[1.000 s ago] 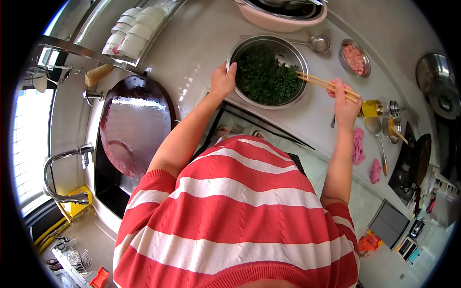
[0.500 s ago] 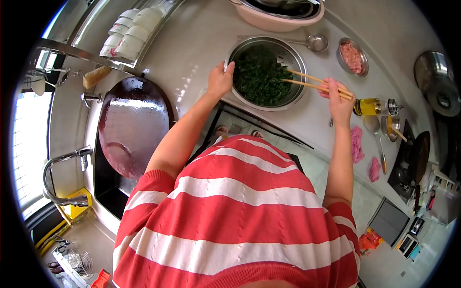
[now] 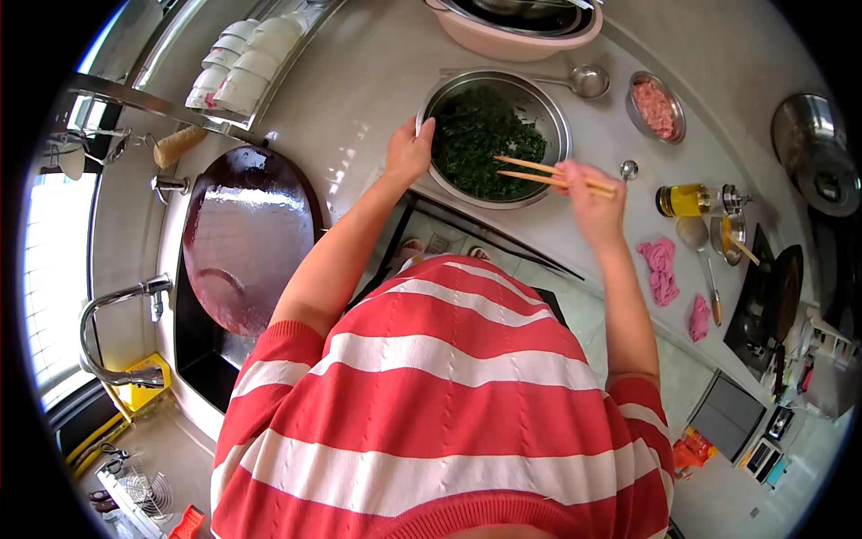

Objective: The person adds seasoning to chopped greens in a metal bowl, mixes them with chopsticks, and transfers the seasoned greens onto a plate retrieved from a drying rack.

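Observation:
A steel bowl [image 3: 558,126] stands on the counter with chopped dark leafy greens [image 3: 480,144] inside, heaped toward its left side. My left hand [image 3: 410,153] grips the bowl's left rim, thumb on top and fingers out of sight beneath. In my right hand [image 3: 593,202], slightly blurred, is a pair of wooden chopsticks [image 3: 539,172]. Their tips reach over the near right edge into the greens. Beyond my right hand lie a small metal spoon [image 3: 629,169] and a steel bowl of pink minced meat [image 3: 654,108].
A ladle [image 3: 588,82] and a pink basin [image 3: 512,40] are behind the bowl. To the right are an oil bottle [image 3: 682,200], pink cloths [image 3: 660,269] and a long-handled spoon [image 3: 709,269]. A dark round board [image 3: 251,242] leans in the sink at left.
My right hand has moved left and slightly down, carrying the chopstick tips left and lower in the greens. The small spoon is now uncovered. My left hand stays on the rim.

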Demonstrator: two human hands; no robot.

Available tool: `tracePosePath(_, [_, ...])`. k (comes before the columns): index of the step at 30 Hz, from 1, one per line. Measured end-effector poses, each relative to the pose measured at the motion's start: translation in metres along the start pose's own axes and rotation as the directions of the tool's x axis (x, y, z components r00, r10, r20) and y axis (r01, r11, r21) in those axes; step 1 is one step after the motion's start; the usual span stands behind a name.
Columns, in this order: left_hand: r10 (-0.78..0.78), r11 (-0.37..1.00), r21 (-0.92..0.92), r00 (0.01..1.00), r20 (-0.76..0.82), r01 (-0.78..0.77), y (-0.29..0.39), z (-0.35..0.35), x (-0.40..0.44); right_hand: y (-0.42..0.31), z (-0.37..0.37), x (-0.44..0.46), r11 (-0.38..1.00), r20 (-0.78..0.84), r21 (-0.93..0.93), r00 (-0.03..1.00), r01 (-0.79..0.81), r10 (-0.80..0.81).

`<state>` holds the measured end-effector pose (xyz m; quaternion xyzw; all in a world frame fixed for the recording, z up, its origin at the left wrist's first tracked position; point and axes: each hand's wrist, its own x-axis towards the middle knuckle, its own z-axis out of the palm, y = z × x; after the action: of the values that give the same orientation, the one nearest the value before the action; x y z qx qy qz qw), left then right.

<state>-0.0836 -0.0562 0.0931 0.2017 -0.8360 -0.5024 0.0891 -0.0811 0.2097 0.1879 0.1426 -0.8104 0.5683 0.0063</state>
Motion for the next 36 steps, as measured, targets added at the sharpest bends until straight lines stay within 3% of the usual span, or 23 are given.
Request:
tracePosePath(3, [-0.015,1.000,-0.016,0.999,0.034,0.015,0.000,-0.002,0.001,0.025,-0.033,0.025,0.987,-0.204,-0.121,0.970,0.106,-0.129])
tracePosePath(6, [0.020,0.999,-0.030,1.000,0.015,-0.019,-0.004,0.002,0.003,0.026,-0.043,0.028,0.996,-0.145,0.002,0.986,-0.087,0.086])
tracePosePath(9, [0.011,1.000,-0.022,1.000,0.017,-0.011,-0.008,0.002,0.004,-0.005,-0.010,0.003,0.992,0.040,0.060,0.993,-0.114,0.112])
tracePosePath(10, [-0.001,1.000,-0.021,1.000,0.028,0.001,-0.008,0.002,0.005,-0.006,-0.003,0.001,0.994,0.038,0.090,0.998,-0.056,0.053])
tracePosePath(13, [0.044,0.999,-0.009,0.999,0.023,-0.044,-0.004,-0.001,0.004,0.030,-0.020,0.023,0.998,-0.119,-0.007,0.990,0.069,-0.069])
tracePosePath(14, [0.066,0.998,-0.014,0.998,0.004,-0.066,-0.002,0.001,0.006,0.039,-0.030,0.030,0.999,-0.182,0.041,0.983,0.021,-0.013])
tracePosePath(17, [0.060,0.998,-0.011,0.998,-0.015,-0.060,-0.009,0.002,0.000,0.046,-0.029,0.033,0.998,-0.148,-0.049,0.988,0.044,-0.051])
tracePosePath(21, [0.021,1.000,0.016,1.000,0.003,-0.021,-0.003,0.002,0.003,-0.014,-0.002,0.008,0.983,0.045,0.152,0.994,-0.106,0.100])
tracePosePath(24, [0.017,1.000,0.017,1.000,0.010,-0.017,-0.005,0.002,0.003,-0.028,-0.002,-0.002,0.996,0.195,0.017,0.977,0.084,-0.086])
tracePosePath(27, [0.012,1.000,0.012,0.999,0.049,-0.013,-0.003,-0.001,0.004,0.008,-0.013,0.009,0.999,0.205,-0.032,0.978,0.036,-0.029])
tracePosePath(31, [0.005,0.999,0.045,0.996,0.088,-0.009,-0.008,-0.002,0.008,-0.010,-0.046,0.034,0.999,0.048,0.003,0.998,-0.049,0.049])
tracePosePath(35, [0.011,1.000,0.015,0.996,0.083,-0.013,-0.012,0.001,0.011,-0.021,-0.032,0.021,0.984,0.338,0.033,0.928,-0.176,0.154])
tracePosePath(36, [0.001,1.000,-0.004,0.996,0.090,0.000,-0.016,0.003,0.013,-0.005,-0.031,0.024,0.992,0.266,0.019,0.957,-0.121,0.111])
